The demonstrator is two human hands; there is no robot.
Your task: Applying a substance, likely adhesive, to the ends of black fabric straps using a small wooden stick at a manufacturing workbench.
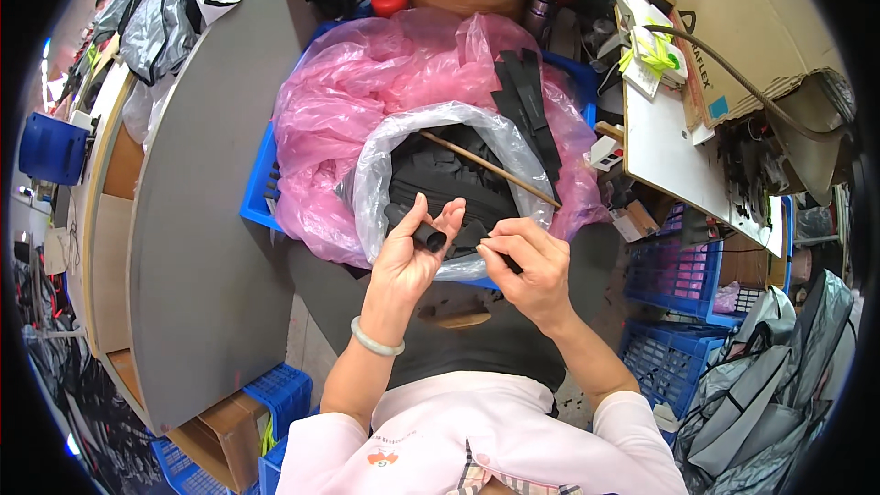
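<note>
Two steady grips should serve best over the clear bag's (370, 165) near edge: left hand (403, 261) around the black tube (429, 237), right hand (532, 266), slightly apart, apparently pinching a dark piece (511, 264).

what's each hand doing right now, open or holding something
Left hand: holding a black tube between thumb and fingers.
Right hand: closed, pinching a small black piece partly hidden by the fingers.

A cluttered production workshop, judging by the stacked blue plastic crates (669, 286), a large pink plastic bag (332, 96) set in another crate (261, 185), piled silver-grey fabric (775, 385), a cardboard carton (765, 14) and a grey table (215, 202).
</note>
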